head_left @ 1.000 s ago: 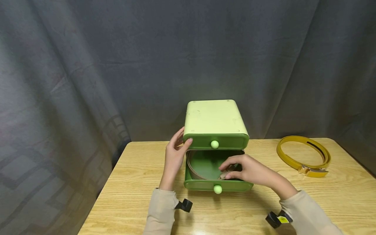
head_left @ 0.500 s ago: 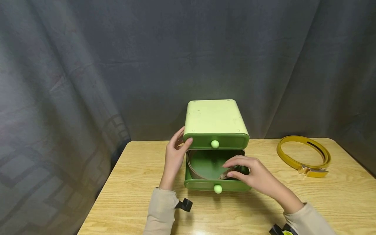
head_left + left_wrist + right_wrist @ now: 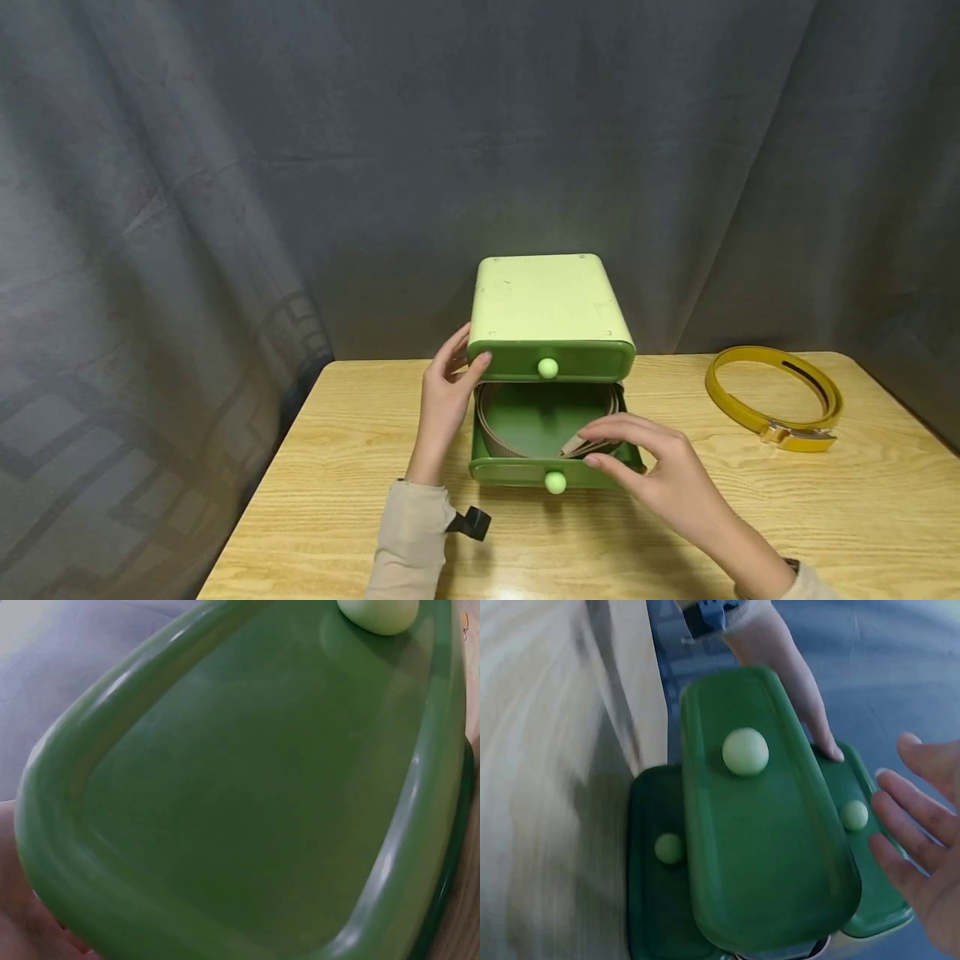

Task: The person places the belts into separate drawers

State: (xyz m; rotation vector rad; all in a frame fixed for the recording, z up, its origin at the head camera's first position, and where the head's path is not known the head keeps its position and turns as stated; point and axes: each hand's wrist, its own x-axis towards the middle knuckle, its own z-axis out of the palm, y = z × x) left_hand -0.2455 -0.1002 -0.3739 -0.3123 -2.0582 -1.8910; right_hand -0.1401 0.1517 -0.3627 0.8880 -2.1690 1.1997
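Note:
A small drawer cabinet with a pale green top point(image 3: 551, 296) stands on the table, its middle drawer point(image 3: 510, 473) pulled out. Inside that drawer lies a coiled taupe belt point(image 3: 489, 437), its end near the front right. My left hand point(image 3: 442, 404) grips the cabinet's upper left side, thumb on the front edge of the top drawer point(image 3: 510, 360). Over the open drawer's front right corner is my right hand point(image 3: 663, 471), thumb and fingers apart with nothing between them. In the right wrist view, the right hand's fingers point(image 3: 915, 814) are spread. A green drawer front point(image 3: 247, 787) fills the left wrist view.
A coiled yellow belt point(image 3: 723, 404) with a gold buckle lies at the table's right. Below the open drawer is a bottom drawer point(image 3: 656, 900), pushed in, with a round knob. A dark grey curtain point(image 3: 480, 150) hangs behind the wooden table point(image 3: 337, 483).
My right hand has let go of the taupe belt's end and drawn back toward the front right, fingers parting. The left hand has stayed on the cabinet.

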